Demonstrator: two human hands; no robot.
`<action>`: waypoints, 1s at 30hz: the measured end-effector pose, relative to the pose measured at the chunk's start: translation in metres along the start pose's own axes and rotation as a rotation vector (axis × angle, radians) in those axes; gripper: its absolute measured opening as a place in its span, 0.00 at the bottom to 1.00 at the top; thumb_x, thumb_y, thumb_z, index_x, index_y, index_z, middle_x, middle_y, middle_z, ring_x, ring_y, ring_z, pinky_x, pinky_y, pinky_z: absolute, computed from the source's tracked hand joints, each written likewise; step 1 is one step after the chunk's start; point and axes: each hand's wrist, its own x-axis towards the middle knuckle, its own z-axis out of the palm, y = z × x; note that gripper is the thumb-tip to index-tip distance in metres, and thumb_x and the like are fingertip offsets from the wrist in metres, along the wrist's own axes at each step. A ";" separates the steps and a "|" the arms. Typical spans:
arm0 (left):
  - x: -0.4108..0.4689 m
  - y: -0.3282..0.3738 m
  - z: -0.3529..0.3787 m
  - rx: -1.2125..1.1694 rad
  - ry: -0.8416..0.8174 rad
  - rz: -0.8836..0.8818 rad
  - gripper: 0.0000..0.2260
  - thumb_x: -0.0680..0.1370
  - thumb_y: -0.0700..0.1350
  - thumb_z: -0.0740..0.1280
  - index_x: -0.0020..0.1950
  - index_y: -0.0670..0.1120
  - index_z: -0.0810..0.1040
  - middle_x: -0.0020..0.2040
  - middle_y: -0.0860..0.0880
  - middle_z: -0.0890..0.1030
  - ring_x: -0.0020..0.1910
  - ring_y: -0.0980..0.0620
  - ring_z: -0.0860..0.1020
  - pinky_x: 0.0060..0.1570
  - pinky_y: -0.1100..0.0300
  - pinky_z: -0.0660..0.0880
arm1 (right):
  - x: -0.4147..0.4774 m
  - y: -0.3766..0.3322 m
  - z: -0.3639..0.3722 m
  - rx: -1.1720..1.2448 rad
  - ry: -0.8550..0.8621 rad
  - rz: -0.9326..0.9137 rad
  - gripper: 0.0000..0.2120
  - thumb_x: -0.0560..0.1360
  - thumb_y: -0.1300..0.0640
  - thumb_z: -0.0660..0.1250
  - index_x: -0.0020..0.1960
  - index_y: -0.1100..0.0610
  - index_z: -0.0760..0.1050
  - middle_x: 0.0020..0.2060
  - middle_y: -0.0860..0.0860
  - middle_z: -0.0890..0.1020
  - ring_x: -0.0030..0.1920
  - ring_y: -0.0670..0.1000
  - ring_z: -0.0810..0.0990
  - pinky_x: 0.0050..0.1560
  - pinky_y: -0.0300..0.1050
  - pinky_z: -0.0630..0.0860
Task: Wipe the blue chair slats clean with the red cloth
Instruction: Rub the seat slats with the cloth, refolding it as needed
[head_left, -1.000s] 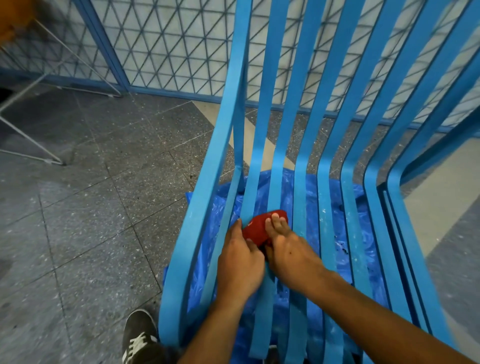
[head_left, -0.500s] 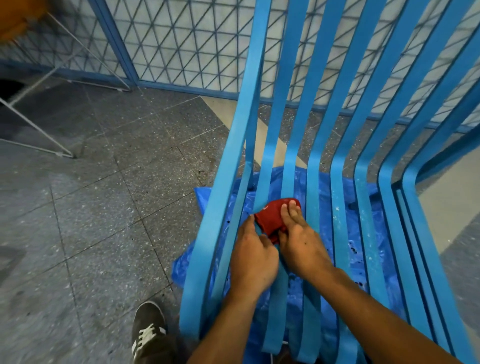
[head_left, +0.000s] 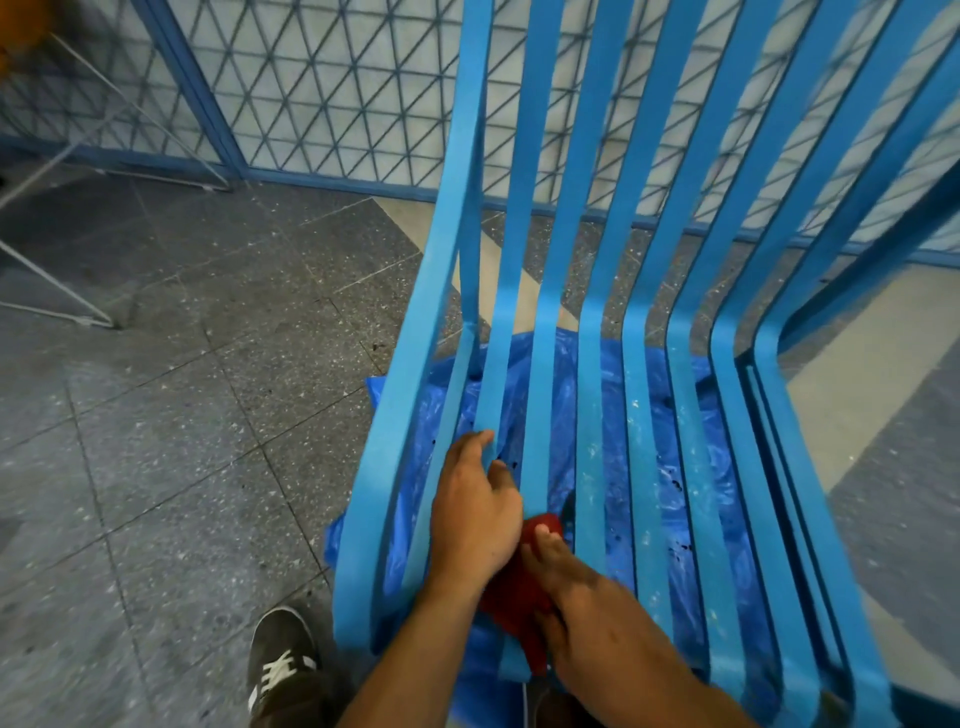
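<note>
The blue chair (head_left: 639, 364) fills the right half of the head view, its long curved slats running from the backrest down to the seat front. A red cloth (head_left: 511, 592) is wrapped around a seat slat near the front edge. My right hand (head_left: 576, 587) grips the cloth, fingers pressed on it. Just to the left, my left hand (head_left: 475, 512) rests on the neighbouring slats with fingers spread; its palm hides part of the cloth. White specks dot several slats to the right.
A blue plastic sheet (head_left: 675, 467) lies on the floor under the chair. My dark shoe (head_left: 283, 665) stands on the grey speckled tiles at the chair's left front. A blue mesh fence (head_left: 322, 93) runs behind; white wire legs (head_left: 62, 291) stand at far left.
Both hands and the red cloth have slid along the slat toward me, to the seat's front edge. My left hand's fingers have spread out over the slats.
</note>
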 end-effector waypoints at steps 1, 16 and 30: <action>-0.001 -0.001 -0.002 0.005 0.005 0.011 0.18 0.82 0.44 0.61 0.72 0.51 0.71 0.74 0.51 0.71 0.72 0.50 0.69 0.69 0.58 0.65 | -0.005 -0.002 0.004 -0.022 -0.031 -0.005 0.29 0.67 0.49 0.58 0.66 0.52 0.79 0.67 0.52 0.79 0.64 0.47 0.80 0.53 0.39 0.80; -0.024 -0.009 -0.014 -0.190 -0.135 0.116 0.10 0.78 0.55 0.69 0.51 0.50 0.83 0.48 0.57 0.85 0.50 0.61 0.82 0.56 0.58 0.78 | -0.048 -0.013 -0.010 0.705 0.145 0.223 0.11 0.78 0.59 0.66 0.55 0.47 0.83 0.45 0.50 0.87 0.48 0.47 0.84 0.57 0.57 0.79; -0.049 0.006 -0.030 -0.496 -0.523 -0.121 0.25 0.77 0.66 0.63 0.56 0.46 0.81 0.47 0.45 0.87 0.46 0.47 0.85 0.48 0.50 0.82 | -0.004 -0.016 -0.074 0.917 0.202 0.112 0.32 0.73 0.77 0.64 0.70 0.49 0.74 0.58 0.45 0.84 0.61 0.42 0.81 0.63 0.38 0.76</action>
